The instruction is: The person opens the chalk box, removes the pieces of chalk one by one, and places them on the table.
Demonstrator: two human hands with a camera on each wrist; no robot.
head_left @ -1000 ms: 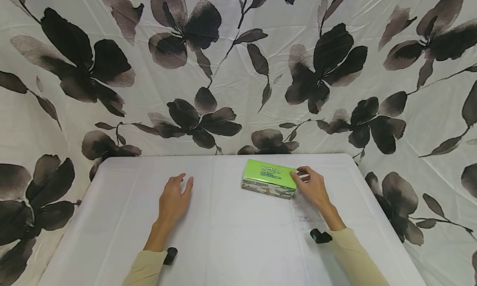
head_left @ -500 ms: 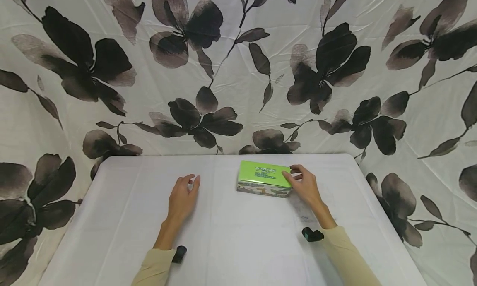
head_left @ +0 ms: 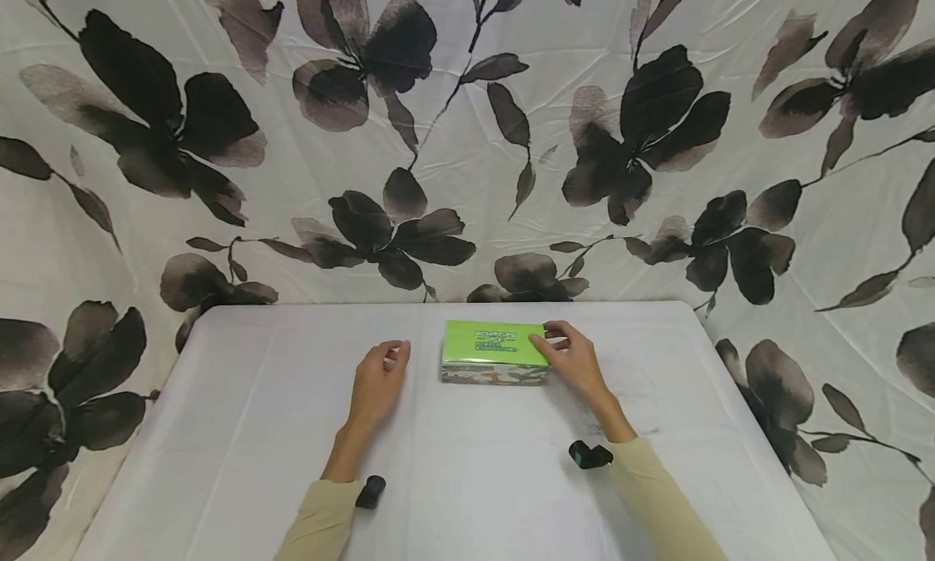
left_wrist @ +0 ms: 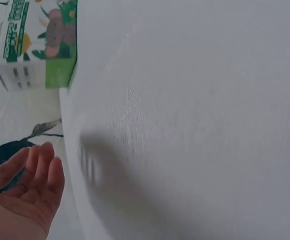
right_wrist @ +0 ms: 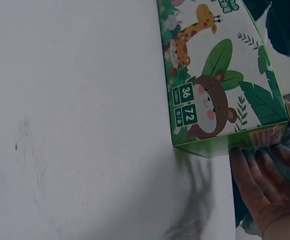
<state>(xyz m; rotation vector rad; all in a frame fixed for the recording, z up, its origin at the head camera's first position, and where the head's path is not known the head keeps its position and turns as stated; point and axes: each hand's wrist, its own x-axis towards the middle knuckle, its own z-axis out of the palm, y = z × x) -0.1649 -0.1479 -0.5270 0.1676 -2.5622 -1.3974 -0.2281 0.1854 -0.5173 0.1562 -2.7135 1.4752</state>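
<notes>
A cardboard box (head_left: 494,351) with a bright green lid lies at the back middle of the white table. Its front, in the right wrist view, shows a cartoon bear and giraffe and the print "36 Colors" (right_wrist: 185,93). My right hand (head_left: 573,358) holds the box's right end, thumb on the lid's edge and fingers against the end face (right_wrist: 260,135). Left of the box, a short gap away, my left hand (head_left: 377,386) hovers over the table with loosely bent fingers and nothing in them. In the left wrist view its palm (left_wrist: 27,190) faces the box's left end (left_wrist: 34,72).
A white cloth covers the table (head_left: 467,480), whose far edge runs just behind the box. Beyond it hangs a curtain (head_left: 453,155) with dark flowers. Small black wrist cameras sit on the left sleeve (head_left: 371,492) and the right sleeve (head_left: 590,455).
The box has slid left with my right hand and turned until its front faces me squarely. My left hand has drifted right, nearer to the box.
</notes>
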